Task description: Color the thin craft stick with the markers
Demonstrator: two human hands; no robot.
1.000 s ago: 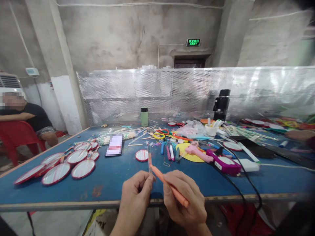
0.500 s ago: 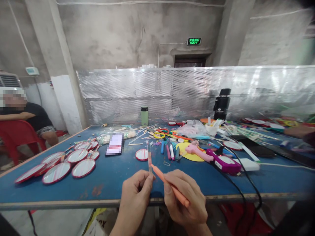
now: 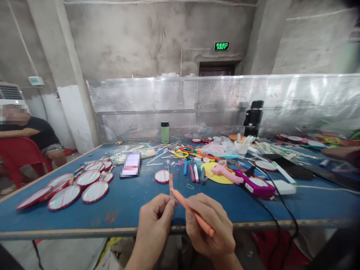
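Observation:
My left hand [image 3: 156, 221] is closed, pinching the lower end of a thin flat stick [image 3: 170, 179] that stands upright above the table. Part of the stick is tinted orange-pink. An orange marker [image 3: 194, 213] lies in the closed grip of my right hand [image 3: 212, 227], its tip touching the stick just above my left fingers. Behind the stick, slightly to the left, a round white disc with a red rim [image 3: 162, 176] rests on the table. Several capped markers [image 3: 195, 174] lie beyond my right hand.
Several red-rimmed discs [image 3: 64, 197] are grouped on the left of the blue table [image 3: 126, 210], near a phone [image 3: 131, 165]. A pink and purple glue gun [image 3: 257, 186] with black cables lies on the right. A green bottle [image 3: 165, 133] and scattered sticks stand farther back.
The marker's tip has moved slightly up and left along the stick, with my right hand shifting a little the same way. My left hand has barely moved.

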